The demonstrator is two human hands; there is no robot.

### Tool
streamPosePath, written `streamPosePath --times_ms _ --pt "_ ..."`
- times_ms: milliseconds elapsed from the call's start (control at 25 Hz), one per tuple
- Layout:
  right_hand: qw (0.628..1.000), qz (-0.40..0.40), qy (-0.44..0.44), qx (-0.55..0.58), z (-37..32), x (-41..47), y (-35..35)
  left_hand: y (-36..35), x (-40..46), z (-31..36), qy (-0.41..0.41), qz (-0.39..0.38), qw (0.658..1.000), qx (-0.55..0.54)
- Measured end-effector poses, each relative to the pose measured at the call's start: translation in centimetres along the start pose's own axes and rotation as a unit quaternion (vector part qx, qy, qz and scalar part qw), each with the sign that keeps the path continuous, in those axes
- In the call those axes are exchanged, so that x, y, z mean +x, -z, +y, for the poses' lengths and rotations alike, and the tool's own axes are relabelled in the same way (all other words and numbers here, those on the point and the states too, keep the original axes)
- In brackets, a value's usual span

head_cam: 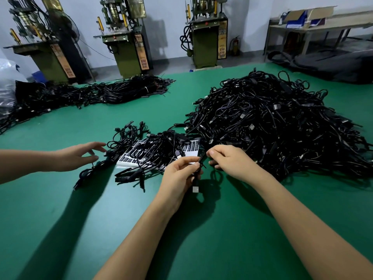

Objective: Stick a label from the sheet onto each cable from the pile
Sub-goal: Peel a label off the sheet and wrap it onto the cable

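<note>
1. L hand (179,174): fingers curled round a thin black cable (198,168), pinching it btwn thumb and forefinger at the top. The cable's silver USB plug (195,189) hangs just below the fingers, off the table.
2. R hand (230,158): fingers bent and close together, tips right by the L thumb at the upper end of the same cable. Can't tell if they actually pinch the cable or a label; the spot is too small and dark.
3. Label sheet (189,147): white w/ rows of black labels, flat on the green table (181,229), just beyond the L fingertips. Most of it is under a small tangle of loose cables (141,150).
4. Big cable pile (272,122): black, heaped, starts right behind the R knuckles and runs far to the right of them.
5. A third hand (80,156), another person's, comes in from the left edge. Fingers spread wide, holding nothing, tips just short of the small tangle, well left of the L fingers.
6. Far beyond all fingers: long row of bundled cables (90,96) along the table's far-left side, then green machines (125,47) on the floor, and a bench w/ a cardboard box (308,16) at upper right.
</note>
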State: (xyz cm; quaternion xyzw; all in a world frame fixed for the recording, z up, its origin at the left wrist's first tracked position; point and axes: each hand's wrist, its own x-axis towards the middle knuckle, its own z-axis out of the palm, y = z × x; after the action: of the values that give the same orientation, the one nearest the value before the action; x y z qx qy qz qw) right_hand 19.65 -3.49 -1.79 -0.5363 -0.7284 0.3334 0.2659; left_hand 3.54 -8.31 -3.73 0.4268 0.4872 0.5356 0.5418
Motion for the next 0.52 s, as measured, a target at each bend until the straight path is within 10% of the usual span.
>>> streamPosePath --times_ms 200,320,520 --pt "0.991 0.049 -0.028 0.125 -0.3 0.1 -0.9 0.3 -0.2 0.0 -0.017 -0.05 0.997 -0.052" --pt "0.926 -0.014 -0.092 0.365 -1.1 -0.2 -0.9 0.2 -0.7 -0.2 -0.024 -0.084 0.996 -0.011" --pt "0.873 -0.037 -0.151 0.463 -1.7 -0.7 0.0 0.1 -1.0 -0.1 -0.036 -0.082 0.996 0.018"
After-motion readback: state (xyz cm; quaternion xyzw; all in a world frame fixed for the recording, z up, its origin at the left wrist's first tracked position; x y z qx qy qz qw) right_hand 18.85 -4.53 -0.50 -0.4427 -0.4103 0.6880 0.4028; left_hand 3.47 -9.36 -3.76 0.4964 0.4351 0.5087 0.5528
